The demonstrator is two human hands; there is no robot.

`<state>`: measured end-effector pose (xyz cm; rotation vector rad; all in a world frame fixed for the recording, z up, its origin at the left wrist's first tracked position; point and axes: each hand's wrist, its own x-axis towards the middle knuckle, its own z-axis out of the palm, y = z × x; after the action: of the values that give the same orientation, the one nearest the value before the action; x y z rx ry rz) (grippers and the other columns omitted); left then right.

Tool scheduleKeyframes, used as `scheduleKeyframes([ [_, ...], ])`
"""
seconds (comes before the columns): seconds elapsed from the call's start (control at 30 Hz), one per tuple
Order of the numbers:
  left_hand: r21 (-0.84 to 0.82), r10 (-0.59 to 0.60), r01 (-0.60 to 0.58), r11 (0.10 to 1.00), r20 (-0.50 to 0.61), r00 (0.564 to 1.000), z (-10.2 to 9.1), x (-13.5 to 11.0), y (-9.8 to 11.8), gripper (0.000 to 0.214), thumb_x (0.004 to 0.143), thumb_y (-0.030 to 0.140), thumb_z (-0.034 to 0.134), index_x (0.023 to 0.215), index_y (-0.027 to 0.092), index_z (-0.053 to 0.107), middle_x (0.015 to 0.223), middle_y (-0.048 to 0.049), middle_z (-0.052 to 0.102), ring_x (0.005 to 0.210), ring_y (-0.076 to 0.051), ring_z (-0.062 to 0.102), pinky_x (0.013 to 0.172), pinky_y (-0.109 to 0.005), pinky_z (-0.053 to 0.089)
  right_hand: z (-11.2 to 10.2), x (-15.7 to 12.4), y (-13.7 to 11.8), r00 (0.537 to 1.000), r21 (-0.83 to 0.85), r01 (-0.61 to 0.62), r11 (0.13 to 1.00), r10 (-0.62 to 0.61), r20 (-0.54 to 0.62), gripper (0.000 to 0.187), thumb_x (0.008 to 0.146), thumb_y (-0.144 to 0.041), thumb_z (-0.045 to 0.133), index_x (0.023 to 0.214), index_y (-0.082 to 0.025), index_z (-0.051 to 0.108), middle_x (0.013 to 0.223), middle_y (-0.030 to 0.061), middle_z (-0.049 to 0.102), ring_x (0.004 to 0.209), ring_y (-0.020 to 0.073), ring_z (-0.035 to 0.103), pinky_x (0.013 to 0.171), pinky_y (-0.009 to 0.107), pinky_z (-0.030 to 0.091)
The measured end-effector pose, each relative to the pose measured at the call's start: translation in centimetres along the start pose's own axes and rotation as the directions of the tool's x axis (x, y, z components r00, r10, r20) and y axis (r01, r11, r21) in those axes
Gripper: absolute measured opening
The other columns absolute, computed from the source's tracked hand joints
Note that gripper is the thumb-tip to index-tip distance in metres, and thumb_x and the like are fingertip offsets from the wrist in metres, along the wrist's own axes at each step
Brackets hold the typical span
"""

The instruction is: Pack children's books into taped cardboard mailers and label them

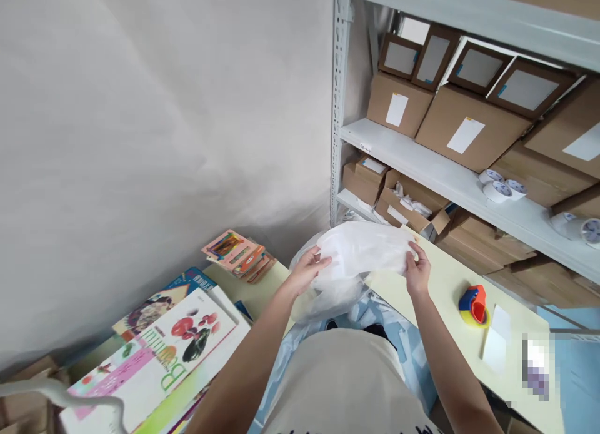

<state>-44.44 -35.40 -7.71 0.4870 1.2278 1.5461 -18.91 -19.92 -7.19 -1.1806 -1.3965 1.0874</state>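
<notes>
I hold a white plastic bag (363, 249) up in front of me with both hands, above the pale yellow table (445, 284). My left hand (307, 270) pinches its left edge with closed fingers. My right hand (417, 268) grips its right edge, fingers curled on the film. More crumpled white plastic (328, 299) hangs below the bag over blue-and-white packets (375, 318) on the table.
Picture books (159, 353) are stacked at the lower left, with a small pile of colourful cards (239, 256) behind them. A red-and-blue tape dispenser (474, 306) and white labels (497, 340) lie on the right. A metal shelf (445, 177) holds cardboard boxes (469, 131) and tape rolls (499, 187).
</notes>
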Motion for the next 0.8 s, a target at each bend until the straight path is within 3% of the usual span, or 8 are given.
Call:
scheduleKeyframes([
  [0.13, 0.217, 0.004, -0.011, 0.976, 0.032, 0.999, 2.0, 1.8, -0.7, 0.067, 0.064, 0.042, 0.081, 0.12, 0.017, 0.054, 0.085, -0.0028, 0.074, 0.071, -0.018, 0.072, 0.068, -0.031, 0.059, -2.7, -0.7, 0.9, 0.996, -0.109, 0.072, 0.991, -0.077, -0.036, 0.047, 0.079, -0.047, 0.059, 0.113, -0.016, 0.066, 0.124, 0.0143, 0.058, 0.081, 0.0167, 0.06, 0.061, 0.027, 0.047],
  [0.33, 0.512, -0.024, 0.005, 0.859, 0.031, 0.999, 4.2, 4.3, -2.6, 0.069, 0.077, 0.033, 0.07, 0.137, 0.017, 0.04, 0.092, -0.0064, 0.074, 0.044, -0.008, 0.059, 0.042, -0.021, 0.05, -8.4, -1.8, 2.2, 0.989, -0.205, 0.005, 0.979, -0.036, -0.147, 0.046, 0.076, -0.042, 0.062, 0.114, -0.016, 0.067, 0.126, 0.0154, 0.057, 0.059, 0.0084, 0.051, 0.047, 0.023, 0.043],
  [0.43, 0.602, -0.048, 0.01, 0.798, 0.046, 0.998, 6.0, 5.2, -3.8, 0.07, 0.083, 0.028, 0.064, 0.145, 0.019, 0.034, 0.098, -0.0089, 0.073, 0.046, -0.007, 0.058, 0.035, -0.016, 0.042, -11.5, -2.4, 3.1, 0.98, -0.239, -0.067, 0.969, 0.019, -0.198, 0.048, 0.078, -0.042, 0.06, 0.119, -0.018, 0.064, 0.13, 0.0147, 0.056, 0.05, 0.0051, 0.046, 0.04, 0.022, 0.041],
  [0.53, 0.668, -0.062, -0.034, 0.743, 0.119, 0.991, 8.2, 6.3, -5.5, 0.065, 0.084, 0.025, 0.06, 0.145, 0.022, 0.036, 0.108, -0.0094, 0.071, 0.057, -0.01, 0.064, 0.035, -0.015, 0.041, -14.2, -2.8, 4.7, 0.975, -0.289, -0.104, 0.952, 0.04, -0.22, 0.05, 0.079, -0.043, 0.058, 0.122, -0.018, 0.063, 0.134, 0.0169, 0.054, 0.049, 0.0054, 0.047, 0.04, 0.024, 0.045],
  [0.63, 0.751, -0.091, -0.087, 0.654, 0.193, 0.977, 10.0, 7.4, -7.8, 0.061, 0.085, 0.025, 0.057, 0.144, 0.024, 0.039, 0.115, -0.0087, 0.069, 0.053, -0.01, 0.063, 0.038, -0.018, 0.045, -16.7, -3.0, 6.8, 0.968, -0.362, -0.148, 0.92, 0.059, -0.245, 0.051, 0.079, -0.04, 0.057, 0.123, -0.015, 0.063, 0.134, 0.0198, 0.054, 0.05, 0.0069, 0.047, 0.046, 0.028, 0.049],
  [0.8, 0.833, -0.066, -0.162, 0.528, 0.231, 0.971, 12.0, 9.5, -12.1, 0.063, 0.084, 0.025, 0.058, 0.145, 0.024, 0.039, 0.117, -0.0074, 0.07, 0.078, -0.018, 0.071, 0.06, -0.025, 0.057, -19.7, -3.3, 10.0, 0.955, -0.366, -0.246, 0.898, 0.159, -0.252, 0.051, 0.081, -0.036, 0.053, 0.127, -0.014, 0.06, 0.138, 0.0221, 0.051, 0.045, 0.007, 0.042, 0.042, 0.031, 0.048],
])
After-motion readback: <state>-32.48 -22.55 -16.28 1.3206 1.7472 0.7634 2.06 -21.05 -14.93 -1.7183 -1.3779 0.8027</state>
